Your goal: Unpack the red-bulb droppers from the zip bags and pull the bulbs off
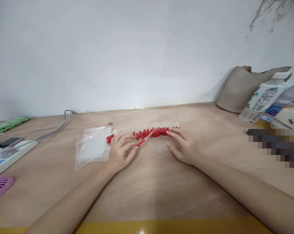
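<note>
A row of glass droppers with red rubber bulbs (159,132) lies across the middle of the table. Some thin clear tubes point toward the wall and others toward me. My left hand (120,151) is closed, pinching one dropper (140,142) by its red bulb, its tube slanting up to the right over the row. My right hand (184,146) rests at the row's right end, thumb and fingers apart, fingertips against the bulbs. Clear zip bags (92,146) lie left of my left hand, with a few loose red bulbs (109,138) on their right edge.
At the right stand a grey-brown bag-like container (234,87) and a labelled plastic bottle (265,97). On the left are a white power strip (18,156), a grey cable (51,132), a pink slatted object (1,188) and a green object (10,124). A white wall (113,58) bounds the back.
</note>
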`<action>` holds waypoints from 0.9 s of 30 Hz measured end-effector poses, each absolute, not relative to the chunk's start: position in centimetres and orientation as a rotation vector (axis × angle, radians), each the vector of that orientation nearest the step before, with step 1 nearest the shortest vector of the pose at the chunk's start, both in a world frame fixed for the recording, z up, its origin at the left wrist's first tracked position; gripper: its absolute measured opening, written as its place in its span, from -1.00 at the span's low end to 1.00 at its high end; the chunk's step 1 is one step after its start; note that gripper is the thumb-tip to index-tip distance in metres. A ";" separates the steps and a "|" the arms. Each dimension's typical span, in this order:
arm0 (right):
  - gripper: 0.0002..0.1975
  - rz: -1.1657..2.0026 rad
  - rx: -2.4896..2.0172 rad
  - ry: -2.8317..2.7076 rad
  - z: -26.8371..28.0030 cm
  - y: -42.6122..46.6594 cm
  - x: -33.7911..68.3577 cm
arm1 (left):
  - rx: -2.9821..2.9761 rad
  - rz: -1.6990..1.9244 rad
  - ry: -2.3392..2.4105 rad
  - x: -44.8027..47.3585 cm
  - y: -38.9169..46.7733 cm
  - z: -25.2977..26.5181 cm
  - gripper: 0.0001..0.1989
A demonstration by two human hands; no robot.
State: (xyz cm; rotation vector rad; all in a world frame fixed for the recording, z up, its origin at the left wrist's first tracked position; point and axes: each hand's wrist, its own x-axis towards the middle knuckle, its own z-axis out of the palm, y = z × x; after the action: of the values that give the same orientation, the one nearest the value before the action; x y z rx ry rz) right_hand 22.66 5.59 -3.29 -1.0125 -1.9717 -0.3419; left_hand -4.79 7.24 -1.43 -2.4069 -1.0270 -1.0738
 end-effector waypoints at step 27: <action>-0.84 -0.361 -0.727 -2.263 -3.4 4.7 20.1 | -2.746 -1.072 -0.595 -0.6 6.1 -2.9 -0.86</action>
State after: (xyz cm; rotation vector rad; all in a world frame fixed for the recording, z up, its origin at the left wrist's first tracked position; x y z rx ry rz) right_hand 20.10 4.67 -3.40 -0.7271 -2.2626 -0.3611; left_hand -0.57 6.09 -2.93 -2.7464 -0.5948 -1.0721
